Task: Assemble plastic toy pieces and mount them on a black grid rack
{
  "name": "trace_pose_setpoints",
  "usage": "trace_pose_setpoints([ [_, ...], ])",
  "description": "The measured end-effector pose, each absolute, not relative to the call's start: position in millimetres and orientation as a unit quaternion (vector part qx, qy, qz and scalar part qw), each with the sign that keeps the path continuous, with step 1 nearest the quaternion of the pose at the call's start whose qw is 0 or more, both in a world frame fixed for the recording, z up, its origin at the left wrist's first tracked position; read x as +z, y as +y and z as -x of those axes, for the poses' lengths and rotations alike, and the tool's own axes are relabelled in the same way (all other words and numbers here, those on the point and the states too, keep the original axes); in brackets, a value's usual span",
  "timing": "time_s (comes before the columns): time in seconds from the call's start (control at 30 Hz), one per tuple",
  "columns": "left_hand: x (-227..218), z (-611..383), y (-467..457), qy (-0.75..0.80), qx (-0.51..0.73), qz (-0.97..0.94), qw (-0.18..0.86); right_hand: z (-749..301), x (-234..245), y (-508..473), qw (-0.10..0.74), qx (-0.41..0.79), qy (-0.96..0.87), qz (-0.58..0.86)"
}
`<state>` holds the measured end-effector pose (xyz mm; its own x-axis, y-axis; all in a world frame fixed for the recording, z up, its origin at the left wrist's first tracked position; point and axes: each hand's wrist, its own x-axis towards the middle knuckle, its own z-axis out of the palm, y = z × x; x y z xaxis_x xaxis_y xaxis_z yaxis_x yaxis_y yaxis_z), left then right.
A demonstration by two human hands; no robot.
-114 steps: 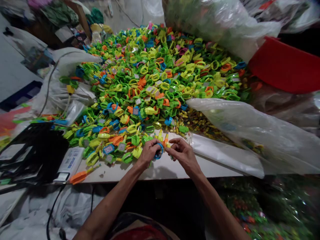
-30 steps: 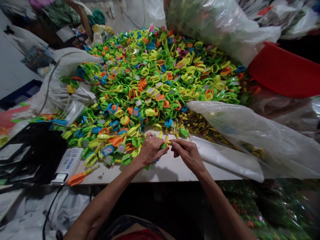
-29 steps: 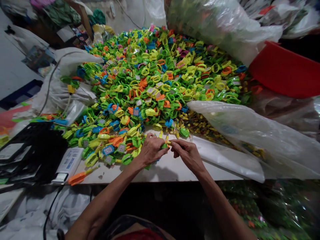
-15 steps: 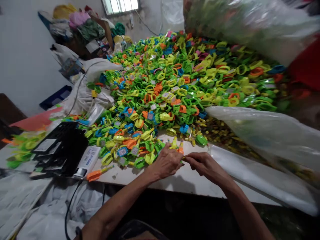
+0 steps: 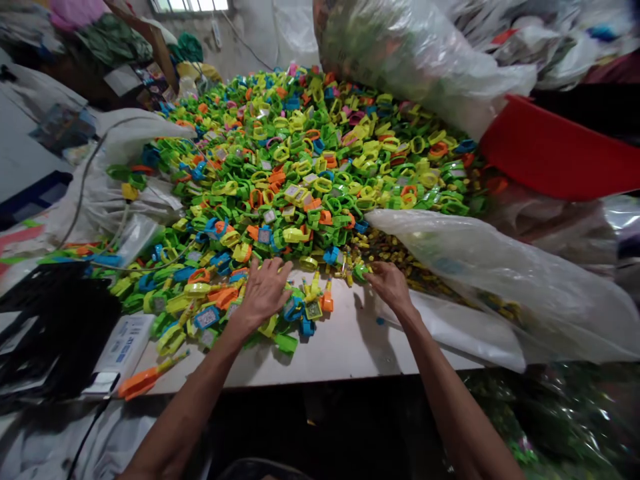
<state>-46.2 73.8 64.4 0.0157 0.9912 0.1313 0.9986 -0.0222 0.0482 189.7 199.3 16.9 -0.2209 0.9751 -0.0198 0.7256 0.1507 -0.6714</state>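
A big heap of small plastic toy watches (image 5: 295, 193) in green, yellow, orange and blue covers the white table (image 5: 345, 347). My left hand (image 5: 265, 290) lies over the near edge of the heap, its fingers spread apart on the toy watches. Some of these watches have square faces with a printed pattern, like the blue one (image 5: 207, 317) beside my left wrist. My right hand (image 5: 391, 283) is at the edge of the small yellow pieces (image 5: 400, 257), its fingers drawn together next to a green piece (image 5: 360, 271). What its fingertips hold, if anything, is hidden.
Clear plastic sheeting (image 5: 480, 267) lies over the right side of the table. A red basin-like object (image 5: 560, 150) stands behind it. Black trays (image 5: 50, 327), a white box (image 5: 123, 350) and an orange toy watch (image 5: 140, 381) sit at the left.
My hands were together over the table and have moved apart. The left went left onto the heap, the right forward to the yellow pieces. The view has turned right.
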Motion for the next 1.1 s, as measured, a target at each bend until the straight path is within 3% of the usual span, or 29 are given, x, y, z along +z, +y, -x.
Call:
trace_pose_setpoints([
  [0.1, 58.4, 17.8, 97.7, -0.669, -0.133, 0.730, -0.049, -187.7, 9.3, 213.9, 0.114, 0.173, -0.755, 0.623],
  [0.17, 52.4, -4.3, 110.9, -0.653, -0.179, 0.728, -0.105, -183.7, 9.9, 205.9, 0.130, 0.185, -0.765, 0.602],
  [0.33, 36.0, -23.8, 121.3, -0.582, -0.267, 0.740, -0.207, -183.3, 19.5, 163.2, 0.228, 0.441, -0.770, 0.402],
  [0.43, 32.6, -14.0, 113.9, -0.587, -0.340, 0.688, -0.256, -185.8, 19.4, 162.8, 0.240, 0.534, -0.703, 0.403],
  [0.63, 47.4, 0.1, 91.0, -0.594, -0.525, 0.473, -0.385, -166.4, 6.3, 221.3, 0.192, 0.317, -0.709, 0.600],
  [0.73, 51.8, -3.2, 83.1, -0.577, -0.566, 0.374, -0.455, -146.4, 5.0, 239.0, 0.165, 0.265, -0.716, 0.624],
  [0.9, 50.5, -8.1, 73.3, -0.586, -0.572, 0.347, -0.457, -134.9, 10.5, 244.5, 0.124, 0.222, -0.713, 0.653],
  [1.0, 51.0, -6.0, 67.3, -0.593, -0.546, 0.386, -0.450, -145.4, 16.5, 233.9, 0.212, 0.279, -0.671, 0.653],
  [1.1, 52.9, -4.8, 64.2, -0.594, -0.519, 0.401, -0.465, -155.9, 27.9, 204.6, 0.366, 0.500, -0.550, 0.560],
])
